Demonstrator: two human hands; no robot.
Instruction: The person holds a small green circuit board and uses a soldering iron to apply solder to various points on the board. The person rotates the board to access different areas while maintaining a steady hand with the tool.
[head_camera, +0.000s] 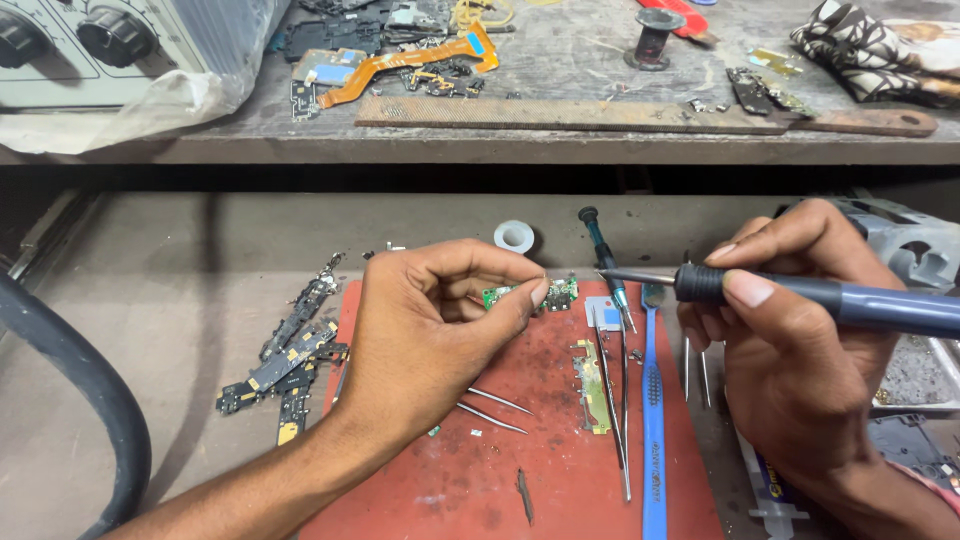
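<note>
Red mat (560, 470) on my grimy workbench (180, 300), shelf (560, 135) of scrap boards behind.
My left hand (430, 330) pinches a small green circuit board (497, 295) near the mat's far edge; my right hand (800, 330) grips a soldering iron (780, 290), tip beside it.

A small circuit board (503, 295) is pinched in the left hand (435, 325) over the mat (560, 470), and a soldering iron (800, 293) is held to its right by the right hand (800, 350). Tweezers (612, 400) and a toothbrush (653, 420) are laid on the mat between the hands. Board scraps (285, 365) are piled on the surface (190, 300) left of the mat, and a tape roll (514, 236) is set behind it.
</note>
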